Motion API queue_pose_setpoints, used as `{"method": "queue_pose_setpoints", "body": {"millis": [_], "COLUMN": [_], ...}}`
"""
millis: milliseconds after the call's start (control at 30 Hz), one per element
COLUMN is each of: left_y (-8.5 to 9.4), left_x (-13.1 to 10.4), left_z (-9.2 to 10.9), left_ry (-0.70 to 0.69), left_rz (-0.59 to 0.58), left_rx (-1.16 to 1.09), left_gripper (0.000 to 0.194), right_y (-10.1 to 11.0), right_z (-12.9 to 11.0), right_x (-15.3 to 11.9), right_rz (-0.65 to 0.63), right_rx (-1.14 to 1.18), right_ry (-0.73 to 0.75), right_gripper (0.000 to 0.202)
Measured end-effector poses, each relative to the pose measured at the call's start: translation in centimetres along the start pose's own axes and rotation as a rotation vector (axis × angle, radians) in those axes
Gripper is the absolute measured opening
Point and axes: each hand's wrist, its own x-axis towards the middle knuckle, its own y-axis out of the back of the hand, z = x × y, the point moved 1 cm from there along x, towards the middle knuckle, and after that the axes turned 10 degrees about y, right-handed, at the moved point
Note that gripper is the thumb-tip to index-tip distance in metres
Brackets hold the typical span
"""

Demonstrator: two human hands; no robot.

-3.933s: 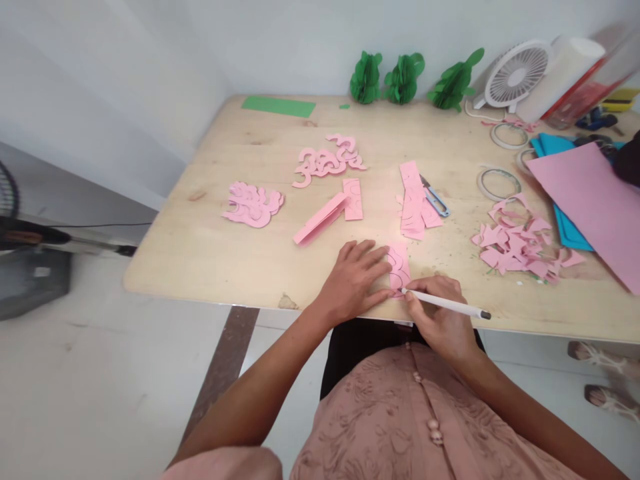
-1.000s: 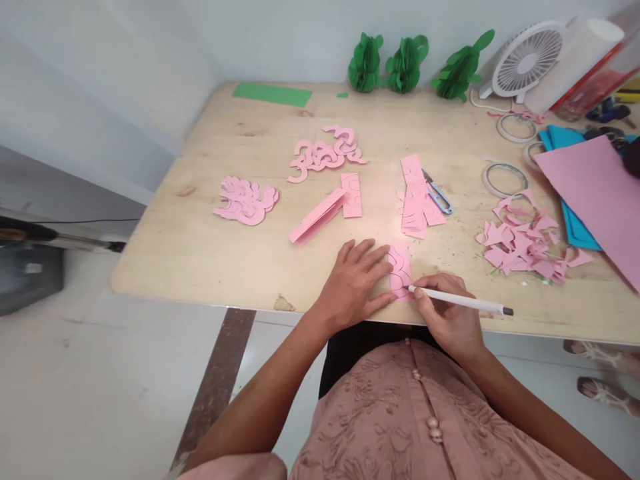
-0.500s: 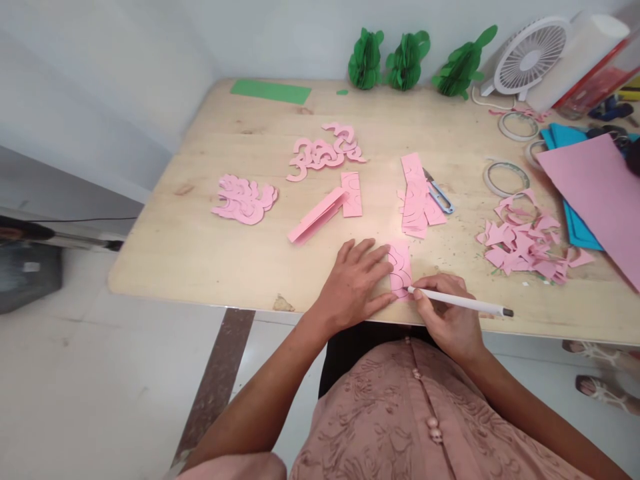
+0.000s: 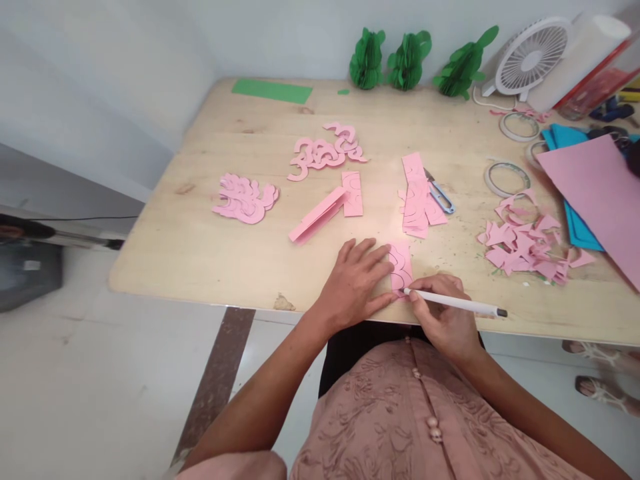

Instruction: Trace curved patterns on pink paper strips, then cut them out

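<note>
My left hand [image 4: 354, 280] lies flat on the near edge of the wooden table [image 4: 210, 247], fingers spread, pressing down a small pink paper strip [image 4: 400, 265] with curved lines drawn on it. My right hand [image 4: 440, 313] grips a white pen [image 4: 460, 305], its tip touching the lower end of that strip. Beyond lie a folded pink strip [image 4: 320, 215], a stack of marked pink strips [image 4: 415, 197] and small scissors [image 4: 439, 193].
Pink cut-out shapes lie in piles [image 4: 244, 199] [image 4: 326, 150], pink scraps [image 4: 525, 243] at the right. Tape rolls [image 4: 506, 179], pink and blue sheets [image 4: 595, 193], a white fan [image 4: 530, 57], three green paper ornaments [image 4: 407, 63] and a green sheet [image 4: 273, 90] sit further back. Another person's sandalled feet [image 4: 605, 373] at right.
The pen tip has shifted slightly left along the bottom of the strip. My left hand stays pressed on the paper; more curved lines show on it than at first.
</note>
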Motion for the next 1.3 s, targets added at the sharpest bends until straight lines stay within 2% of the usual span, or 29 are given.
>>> {"method": "queue_pose_setpoints", "body": {"millis": [167, 367, 1300], "left_y": [-0.01, -0.07, 0.06], "left_x": [-0.01, -0.07, -0.03], "left_z": [0.0, -0.11, -0.08], "left_ry": [-0.003, -0.014, -0.004], "left_rz": [-0.004, -0.004, -0.019], "left_rx": [0.005, 0.004, 0.013], "left_gripper": [0.035, 0.036, 0.035], "right_y": [-0.15, 0.17, -0.17], "right_z": [-0.23, -0.23, -0.29], "right_x": [0.05, 0.05, 0.35], "right_rz": [0.0, 0.058, -0.038], "right_rx": [0.022, 0.058, 0.014], "right_ry": [-0.009, -0.119, -0.012], "right_gripper": [0.006, 0.009, 0.007]}}
